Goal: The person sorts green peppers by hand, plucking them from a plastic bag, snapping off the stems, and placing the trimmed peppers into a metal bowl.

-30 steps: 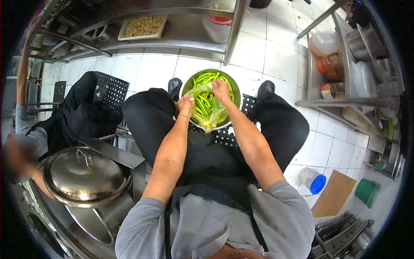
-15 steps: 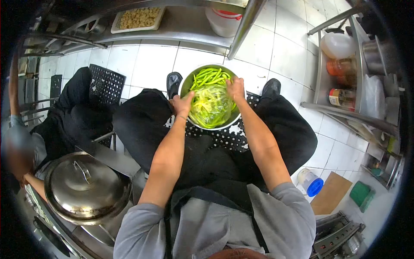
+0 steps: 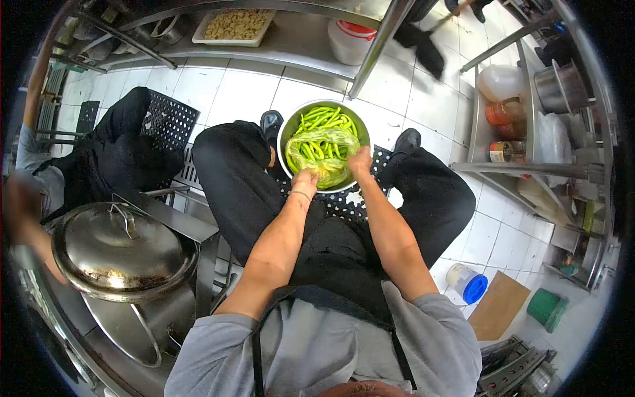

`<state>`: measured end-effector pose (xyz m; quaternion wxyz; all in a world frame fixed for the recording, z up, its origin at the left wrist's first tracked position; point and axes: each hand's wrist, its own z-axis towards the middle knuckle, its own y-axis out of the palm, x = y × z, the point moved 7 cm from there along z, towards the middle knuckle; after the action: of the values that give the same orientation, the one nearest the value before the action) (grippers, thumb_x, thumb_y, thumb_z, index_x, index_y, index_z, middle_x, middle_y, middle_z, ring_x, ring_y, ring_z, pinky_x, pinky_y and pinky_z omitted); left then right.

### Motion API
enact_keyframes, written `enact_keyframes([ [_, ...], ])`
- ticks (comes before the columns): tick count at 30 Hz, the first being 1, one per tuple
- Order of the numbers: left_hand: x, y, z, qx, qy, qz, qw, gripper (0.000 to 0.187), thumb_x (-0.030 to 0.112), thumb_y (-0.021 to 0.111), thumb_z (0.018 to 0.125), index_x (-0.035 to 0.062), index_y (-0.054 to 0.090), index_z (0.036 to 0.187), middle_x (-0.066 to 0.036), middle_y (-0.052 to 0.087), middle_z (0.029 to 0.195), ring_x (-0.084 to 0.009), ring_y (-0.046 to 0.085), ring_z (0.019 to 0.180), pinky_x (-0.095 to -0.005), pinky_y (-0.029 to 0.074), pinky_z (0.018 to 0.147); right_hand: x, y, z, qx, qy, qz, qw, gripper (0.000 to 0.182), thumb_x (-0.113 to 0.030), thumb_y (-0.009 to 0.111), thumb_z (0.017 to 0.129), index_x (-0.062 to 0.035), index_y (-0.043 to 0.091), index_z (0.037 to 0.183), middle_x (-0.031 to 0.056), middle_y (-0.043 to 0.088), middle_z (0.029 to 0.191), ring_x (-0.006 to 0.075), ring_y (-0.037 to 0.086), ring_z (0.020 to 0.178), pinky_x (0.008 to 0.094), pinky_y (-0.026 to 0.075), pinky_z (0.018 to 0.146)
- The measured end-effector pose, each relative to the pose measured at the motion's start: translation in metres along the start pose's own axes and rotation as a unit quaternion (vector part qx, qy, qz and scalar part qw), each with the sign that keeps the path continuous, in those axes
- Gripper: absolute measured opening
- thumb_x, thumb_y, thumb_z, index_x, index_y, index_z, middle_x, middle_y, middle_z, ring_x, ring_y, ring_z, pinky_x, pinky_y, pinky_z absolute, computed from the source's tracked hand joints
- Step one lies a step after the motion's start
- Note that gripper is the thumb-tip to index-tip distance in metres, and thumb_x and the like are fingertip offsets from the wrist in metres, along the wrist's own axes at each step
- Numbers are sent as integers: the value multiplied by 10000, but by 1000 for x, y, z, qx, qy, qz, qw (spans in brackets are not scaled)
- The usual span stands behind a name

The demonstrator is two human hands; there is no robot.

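Observation:
A round metal bowl [image 3: 286, 127] stands between my knees, full of long green chili peppers [image 3: 324, 119]. Over the peppers lies a clear plastic bag [image 3: 336, 137], its mouth gathered toward me, with more green showing through. My left hand [image 3: 305, 179] is closed on the bag's near edge, at the front rim of the bowl. On the right side, my right hand [image 3: 360, 163] grips the bag close to the rim, its fingertips partly hidden.
At left, a large lidded pot [image 3: 126, 248] stands beside another seated person [image 3: 112, 152]. Ahead is a metal shelf with a tray [image 3: 233, 36] and white bucket [image 3: 350, 46]. A jar-filled rack [image 3: 529, 165] stands right. A blue-lidded tub [image 3: 466, 283] and cardboard [image 3: 499, 308] lie nearby.
Both hands have drawn toward me, the left also inward from the bowl's left side. The bag looks flatter, and more peppers show. Another person's legs now appear at the upper right.

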<state>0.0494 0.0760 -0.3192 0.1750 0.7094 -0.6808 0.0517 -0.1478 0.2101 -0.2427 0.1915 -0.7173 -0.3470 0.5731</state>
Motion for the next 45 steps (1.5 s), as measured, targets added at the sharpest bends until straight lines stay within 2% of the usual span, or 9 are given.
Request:
enact_keyframes([
  [7, 18, 29, 3, -130, -12, -261, 956, 318, 191, 396, 974, 69, 625, 1158, -132, 651, 1158, -339, 621, 1048, -485, 521, 866, 18, 41, -14, -184, 439, 533, 700, 205, -50, 405, 911, -120, 598, 911, 19, 540, 640, 165, 496, 491, 383, 417, 459],
  [12, 44, 35, -68, 52, 227, 143, 962, 799, 221, 714, 770, 27, 181, 1332, -263, 440, 1286, -422, 567, 1059, -555, 469, 899, 27, 59, 3, -168, 392, 470, 773, 116, -248, 448, 856, -149, 508, 852, 31, 405, 607, 181, 391, 480, 389, 396, 534],
  [17, 71, 53, -155, 220, 463, 643, 569, 720, 181, 740, 739, -1, 298, 1279, -267, 344, 1295, -425, 457, 1138, -478, 354, 1012, -13, -2, -6, -141, 350, 297, 877, 386, -306, 551, 782, -75, 516, 1089, 134, 529, 1022, 274, 493, 1010, 457, 392, 889],
  [20, 54, 96, -193, 29, 591, 707, 387, 399, 150, 632, 816, 3, 503, 1163, -225, 489, 1240, -370, 488, 1156, -478, 331, 1039, -99, -65, -26, 161, 20, -106, 981, 467, -179, 610, 736, 9, 545, 1159, 206, 583, 1058, 360, 535, 1081, 475, 429, 911],
  [22, 24, 108, -174, -123, 537, 782, 293, 279, 139, 576, 849, 19, 585, 1101, -204, 599, 1186, -348, 553, 1134, -474, 396, 1000, -98, -9, -20, -30, -192, -102, 976, 389, -153, 610, 736, 18, 603, 1085, 247, 619, 985, 391, 603, 983, 493, 482, 865],
  [26, 0, 91, -148, -215, 363, 859, 290, 235, 106, 523, 861, 50, 641, 1056, -194, 700, 970, -381, 681, 926, -470, 552, 752, -103, 53, -45, -341, -337, -381, 791, 261, -102, 601, 733, 38, 674, 942, 270, 661, 894, 416, 658, 854, 455, 538, 803],
  [29, 8, 93, -158, -213, 390, 818, 365, 221, 101, 543, 835, 23, 654, 1010, -235, 684, 971, -407, 667, 932, -483, 537, 794, -123, 27, -9, -168, -361, -196, 896, 254, -68, 617, 688, 29, 704, 907, 256, 681, 958, 405, 665, 900, 447, 541, 819],
  [34, 16, 115, -140, -224, 488, 746, 394, 154, 62, 577, 772, -6, 705, 825, -261, 681, 877, -417, 673, 847, -488, 541, 765, -177, -18, -12, -512, -227, -141, 817, 216, -62, 616, 699, -7, 749, 860, 227, 703, 866, 372, 674, 754, 409, 544, 692],
  [45, 38, 158, -83, -4, 438, 728, 528, 418, 299, 673, 831, -12, 621, 1105, -267, 591, 1169, -394, 597, 1078, -475, 498, 879, -284, -144, -27, -387, -419, -55, 820, 369, -29, 541, 766, -17, 682, 1107, 194, 691, 1080, 326, 656, 1023, 379, 511, 914],
])
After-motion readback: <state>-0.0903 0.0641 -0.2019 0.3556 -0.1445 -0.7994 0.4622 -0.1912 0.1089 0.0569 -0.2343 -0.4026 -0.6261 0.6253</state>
